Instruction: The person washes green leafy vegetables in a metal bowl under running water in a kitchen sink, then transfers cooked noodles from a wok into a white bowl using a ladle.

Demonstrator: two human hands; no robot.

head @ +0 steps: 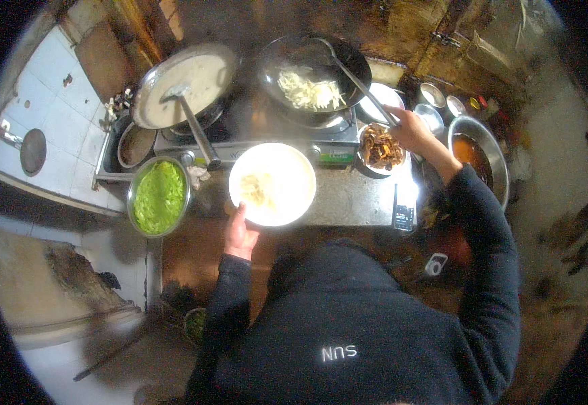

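Observation:
My left hand grips the near rim of a white bowl with some pale food at its bottom; glare hides part of its inside. My right hand is closed round the handle of a long metal utensil, whose far end reaches to the back of a dark wok. Pale shredded food lies in the wok, over the right burner of a gas stove. To the left, a large metal pan of whitish liquid holds a ladle. A bowl of brown sliced food stands just below my right hand.
A metal bowl of green shredded vegetable stands at the left, beside a brown-filled container. A phone-like device lies at the counter's right edge. Farther right are a big metal basin with orange-brown liquid and small bowls.

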